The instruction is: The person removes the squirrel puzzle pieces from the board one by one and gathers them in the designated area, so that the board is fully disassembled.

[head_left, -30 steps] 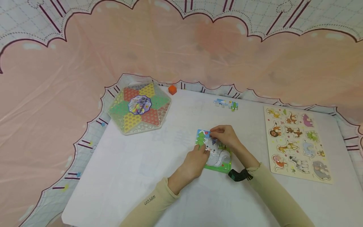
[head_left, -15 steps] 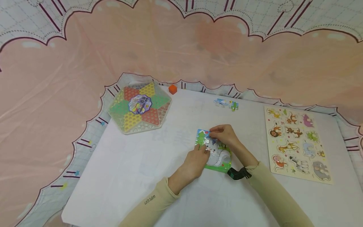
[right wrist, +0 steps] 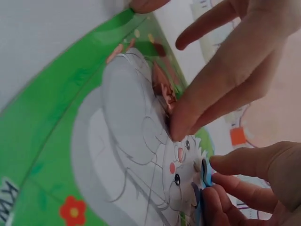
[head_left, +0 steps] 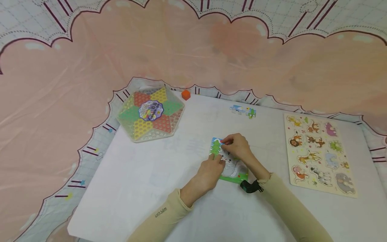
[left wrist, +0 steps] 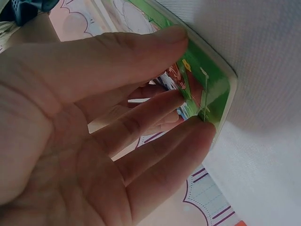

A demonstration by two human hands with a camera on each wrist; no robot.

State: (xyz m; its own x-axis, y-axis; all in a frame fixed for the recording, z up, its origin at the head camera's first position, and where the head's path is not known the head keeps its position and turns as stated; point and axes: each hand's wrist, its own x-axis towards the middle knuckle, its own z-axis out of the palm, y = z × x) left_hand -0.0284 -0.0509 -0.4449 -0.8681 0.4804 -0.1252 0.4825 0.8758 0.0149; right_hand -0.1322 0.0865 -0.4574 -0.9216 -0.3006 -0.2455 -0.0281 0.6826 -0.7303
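My right hand [head_left: 237,147] pinches a blue piece [right wrist: 205,173] at the far end of the puzzle [head_left: 233,169], my left hand's [head_left: 211,170] parted fingers touching the puzzle, which lies on the table [head_left: 163,168], long axis pointing away, slanting slightly left.

An orange cube [head_left: 185,94] near a hexagonal star board [head_left: 150,113] — an animal board [head_left: 323,151] well apart.

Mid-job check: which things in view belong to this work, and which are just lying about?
In the job:
green-edged jigsaw, touched by left hand
piece pinched in right hand
loose jigsaw pieces beyond, probably

Apparently just lying about:
star-patterned game board
orange block
animal board
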